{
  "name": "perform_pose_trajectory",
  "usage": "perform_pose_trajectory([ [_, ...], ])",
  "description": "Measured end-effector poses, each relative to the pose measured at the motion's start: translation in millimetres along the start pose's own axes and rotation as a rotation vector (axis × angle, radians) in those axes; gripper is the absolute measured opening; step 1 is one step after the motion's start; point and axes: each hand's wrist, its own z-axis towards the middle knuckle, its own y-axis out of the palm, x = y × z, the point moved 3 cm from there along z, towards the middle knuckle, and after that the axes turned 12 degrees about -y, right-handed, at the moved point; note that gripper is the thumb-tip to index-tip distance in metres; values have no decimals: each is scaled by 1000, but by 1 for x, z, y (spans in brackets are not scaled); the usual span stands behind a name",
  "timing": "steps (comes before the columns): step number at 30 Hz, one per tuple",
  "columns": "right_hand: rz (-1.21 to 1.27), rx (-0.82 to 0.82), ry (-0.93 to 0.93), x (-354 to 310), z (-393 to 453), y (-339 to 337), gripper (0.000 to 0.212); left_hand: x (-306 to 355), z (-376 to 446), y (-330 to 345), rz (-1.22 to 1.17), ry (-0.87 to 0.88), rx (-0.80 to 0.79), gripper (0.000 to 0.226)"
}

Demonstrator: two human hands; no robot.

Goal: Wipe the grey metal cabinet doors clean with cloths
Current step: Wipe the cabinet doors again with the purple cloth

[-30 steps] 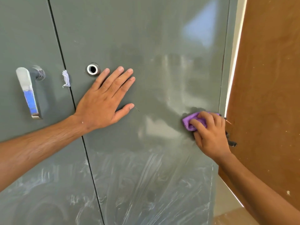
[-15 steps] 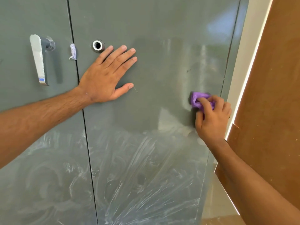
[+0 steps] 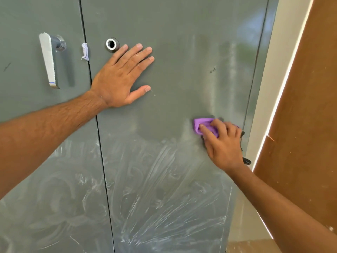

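Smeared grey cabinet door (image 3: pixel 182 179): left hand (image 3: pixel 118 79) braces flat; right hand (image 3: pixel 224 145) clutches purple cloth (image 3: pixel 204 125), which may merely spread residue.

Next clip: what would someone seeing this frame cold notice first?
Probably the purple cloth, bright against the grey right cabinet door, pressed there by the right hand near the door's right edge. Next, the left hand lies flat with fingers spread on the same door, just below the round lock. White smeary streaks cover the lower half of both doors, while the upper part looks mostly clear.
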Motion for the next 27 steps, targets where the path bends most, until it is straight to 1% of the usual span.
perform_pose_trajectory([
  [1,13,-73,-167,-2,-14,1,37,0,0,-1,-1,-3,-1,73],
  [2,15,-121,-264,5,-23,-2,37,0,-1,-1,-2,-3,-1,73],
  [3,-1,-129,-279,16,-25,-6,36,1,-2,-1,-3,0,-2,73],
  [4,-25,-100,-223,24,-21,-9,34,3,-2,-2,-1,4,-4,73],
  [5,-37,-56,-88,30,-11,-12,32,3,-3,-3,4,5,-7,73],
  [6,-34,-10,93,31,-2,-12,30,4,-5,-5,9,8,-8,73],
  [7,-28,42,233,24,5,-11,29,4,-6,-7,13,11,-7,74],
  [8,-29,88,293,13,8,-9,30,5,-7,-8,17,15,-5,73],
  [9,-34,94,267,1,7,-6,33,6,-7,-10,20,19,-1,73],
  [12,1,-43,-64,-17,-16,-3,40,5,-7,-13,29,18,-6,74],
  [13,2,-72,-143,-13,-21,-6,40,5,-7,-12,30,20,-5,74],
  [14,-4,-92,-182,-9,-21,-10,39,5,-7,-11,34,21,-3,74],
  [15,-12,-103,-178,-4,-20,-12,38,6,-7,-11,39,22,-3,74],
  [16,-10,-103,-107,-2,-15,-13,37,6,-6,-11,42,25,-3,74],
  [18,15,-40,156,-7,-9,-12,36,5,-8,-12,40,22,-1,74],
  [19,26,-10,248,-14,-8,-10,36,5,-8,-12,41,21,0,74],
  [20,35,-3,260,-23,-10,-8,36,5,-8,-13,41,25,-1,74],
  [21,46,-35,181,-31,-16,-6,38,5,-7,-13,39,30,-2,74],
  [23,80,-186,-100,-34,-35,-8,41,4,-6,-14,22,36,-2,74],
  [24,85,-250,-181,-24,-40,-13,41,4,-7,-14,13,35,-2,74],
  [25,70,-273,-181,-11,-39,-19,38,4,-7,-14,10,33,2,74],
  [26,46,-247,-99,2,-32,-25,33,5,-8,-14,9,30,8,74],
  [27,27,-198,46,10,-24,-29,29,5,-8,-14,6,28,13,73],
])
